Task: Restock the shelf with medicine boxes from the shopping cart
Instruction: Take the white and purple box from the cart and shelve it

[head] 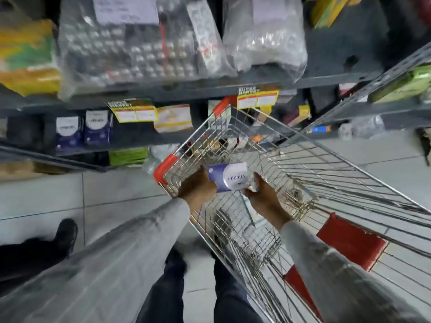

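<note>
We take the shopping cart (303,164) as our landmark. It is a wire cart with red corner guards, and it stands on the grey tiled floor (112,194) with its far end close to the dark metal shelf (186,92).

Over the open basket of the cart, near its left rim, we see both hands on one medicine box (227,176). The box is blue and white, with printed letters that look upside down from here. The left hand (198,185) grips the left end of the box, and the right hand (263,197) grips the right end with the fingers closed around it. So the two hands are apart, one at each end, and both are clamped on the same box. Both arms wear light grey sleeves.

Beyond the far-left corner of the cart, on a lower level of the shelf, two similar blue and white boxes (85,130) stand upright side by side. Yellow price labels (135,111) hang on the shelf edge above them. On the level above the cart's far end lie clear plastic bags (130,50) with blister packs inside.

The picture is a little blurred, so we cannot read the small print.
</note>
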`<state>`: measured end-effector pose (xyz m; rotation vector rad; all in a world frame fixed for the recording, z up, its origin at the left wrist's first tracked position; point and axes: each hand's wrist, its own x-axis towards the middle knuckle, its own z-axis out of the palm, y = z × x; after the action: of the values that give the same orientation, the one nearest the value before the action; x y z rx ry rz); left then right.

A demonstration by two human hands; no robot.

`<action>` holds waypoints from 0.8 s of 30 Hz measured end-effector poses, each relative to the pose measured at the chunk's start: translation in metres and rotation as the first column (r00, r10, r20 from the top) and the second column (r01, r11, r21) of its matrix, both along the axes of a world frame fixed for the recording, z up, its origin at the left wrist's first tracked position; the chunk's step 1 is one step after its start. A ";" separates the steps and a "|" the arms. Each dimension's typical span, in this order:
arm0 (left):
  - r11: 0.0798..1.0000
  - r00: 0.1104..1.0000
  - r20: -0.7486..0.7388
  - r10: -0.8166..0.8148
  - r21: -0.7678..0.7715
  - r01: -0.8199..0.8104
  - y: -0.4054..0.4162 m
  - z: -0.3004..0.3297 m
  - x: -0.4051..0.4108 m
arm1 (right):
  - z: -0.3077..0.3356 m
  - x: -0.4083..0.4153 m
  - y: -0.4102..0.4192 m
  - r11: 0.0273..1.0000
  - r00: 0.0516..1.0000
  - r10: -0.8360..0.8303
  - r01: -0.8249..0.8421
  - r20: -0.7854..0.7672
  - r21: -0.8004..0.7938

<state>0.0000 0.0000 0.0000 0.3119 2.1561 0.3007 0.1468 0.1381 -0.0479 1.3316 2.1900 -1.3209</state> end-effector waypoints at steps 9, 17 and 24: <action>0.956 0.878 0.397 0.266 0.011 -0.295 0.007 -0.033 -0.006 | -0.043 -0.017 0.001 0.996 0.999 -0.002 0.006 0.047 -0.092; 0.882 0.877 0.384 0.289 0.251 -0.400 0.007 0.028 -0.011 | 0.032 -0.002 0.005 0.971 0.950 -0.189 0.219 -0.248 0.100; 0.706 0.964 0.195 0.180 0.657 -0.264 0.004 0.154 -0.017 | 0.170 0.000 0.004 0.917 0.735 -0.302 0.399 -0.607 0.027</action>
<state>-0.0170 0.0043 0.1541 0.4265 1.8887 1.2397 0.1471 0.1423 0.1218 1.6237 2.5619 -1.9738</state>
